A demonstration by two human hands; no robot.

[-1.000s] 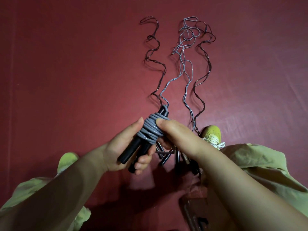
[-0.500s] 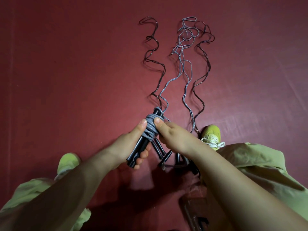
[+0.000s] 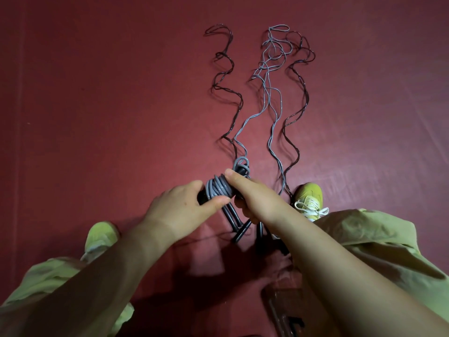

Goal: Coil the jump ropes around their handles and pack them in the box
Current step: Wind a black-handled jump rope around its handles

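Both hands hold a half-wound grey jump rope low over a red floor.

The left hand (image 3: 181,207) has its thumb and fingers curled round the grey coil (image 3: 217,188) and the black handles (image 3: 233,218) beneath it; the right hand (image 3: 252,193) pinches the coil from the other side, thumb on top. The loose grey rope (image 3: 273,127) trails away across the floor (image 3: 109,105), flanked by two wavy dark ropes (image 3: 224,76). Wide bare floor lies to the left and right. A yellow shoe (image 3: 309,198) sits just right of the hands, another shoe (image 3: 102,235) lower left, and spare handles (image 3: 260,237) lie under the right wrist.
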